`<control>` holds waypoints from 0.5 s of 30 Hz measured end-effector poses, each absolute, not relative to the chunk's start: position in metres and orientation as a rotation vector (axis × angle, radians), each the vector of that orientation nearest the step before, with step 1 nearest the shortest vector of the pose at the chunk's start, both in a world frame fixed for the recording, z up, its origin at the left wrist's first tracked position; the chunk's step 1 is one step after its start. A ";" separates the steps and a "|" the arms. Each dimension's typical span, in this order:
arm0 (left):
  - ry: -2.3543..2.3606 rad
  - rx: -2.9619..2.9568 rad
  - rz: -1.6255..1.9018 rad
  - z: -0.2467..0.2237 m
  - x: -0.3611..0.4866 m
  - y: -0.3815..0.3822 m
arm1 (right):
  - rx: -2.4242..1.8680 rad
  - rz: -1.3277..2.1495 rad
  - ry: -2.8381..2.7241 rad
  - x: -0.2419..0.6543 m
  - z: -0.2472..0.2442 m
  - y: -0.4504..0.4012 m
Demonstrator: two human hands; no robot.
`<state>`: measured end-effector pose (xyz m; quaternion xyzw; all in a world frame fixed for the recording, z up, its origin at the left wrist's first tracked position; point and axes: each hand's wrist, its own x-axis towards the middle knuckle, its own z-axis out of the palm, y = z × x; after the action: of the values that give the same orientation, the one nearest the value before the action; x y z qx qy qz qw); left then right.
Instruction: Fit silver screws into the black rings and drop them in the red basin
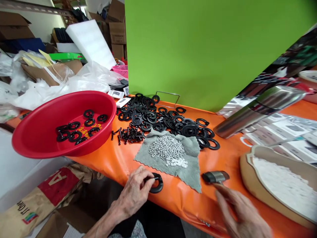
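Observation:
With thumb and fingers pinched, my left hand [137, 190] holds a black ring [159, 188] at the front edge of the orange-covered table. A small dark pin-like piece shows at the ring's opening by my fingertips. Blurred by motion, my right hand [242, 215] is at the handle of a hammer [216, 177] with a black-ended metal head; its grip is unclear. Between them lies a grey-green cloth [190, 175] bearing a heap of small silver rivets [167, 147] and some white bits [180, 162]. Behind it are black screw-like pieces [130, 135] and a pile of black rings [170, 122].
A red basin [22, 142] with several black parts stands at left. On the right are a steel flask [255, 112], small white boxes [297, 148] and a tan tub [250, 172] of white material. A green panel [198, 53] rises behind the rings.

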<state>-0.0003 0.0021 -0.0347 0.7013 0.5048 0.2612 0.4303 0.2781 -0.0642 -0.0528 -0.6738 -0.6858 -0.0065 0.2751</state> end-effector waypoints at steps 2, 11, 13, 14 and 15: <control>1.290 1.666 0.640 -0.030 -0.005 0.002 | -1.660 0.032 -1.893 0.250 -0.046 -0.042; 1.314 1.491 0.712 -0.025 -0.016 0.004 | -1.570 -0.078 -2.177 0.176 -0.064 0.035; 1.284 1.392 0.725 -0.023 -0.016 0.006 | -1.611 -0.142 -2.241 0.169 -0.065 0.041; 1.264 1.332 0.726 -0.023 -0.017 0.007 | -1.625 -0.172 -2.272 0.167 -0.066 0.042; 1.243 1.274 0.725 -0.022 -0.018 0.008 | -1.634 -0.203 -2.303 0.165 -0.066 0.043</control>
<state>-0.0178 0.0076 -0.0218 0.5436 0.5301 0.3091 0.5727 0.1650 0.0429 -0.0656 -0.5701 -0.8038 -0.0707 0.1548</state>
